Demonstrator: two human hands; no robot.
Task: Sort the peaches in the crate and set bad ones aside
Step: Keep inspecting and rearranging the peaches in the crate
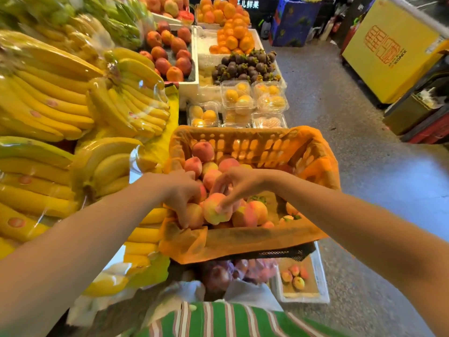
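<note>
A peach [213, 212] lies just under the right hand [234, 188], whose curled fingertips pinch it. The left hand [181, 197], just beside, curls round a neighbouring peach [194, 216] in the crate [243, 242].

Fruit shop/mkt stall: wrapped bananas [48, 103] piled at left, trays w/ oranges [230, 32] & mangosteens [245, 64], clear punnets [243, 98], lined crate [243, 142] of peaches [203, 152], concrete aisle floor [340, 142].

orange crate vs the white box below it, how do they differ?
The orange crate is perforated, liner-draped and piled with peaches; the white box is plain-walled and holds only a few. The left hand and right hand reach into the crate; the box, lower down, is untouched. Both hold peaches.
</note>
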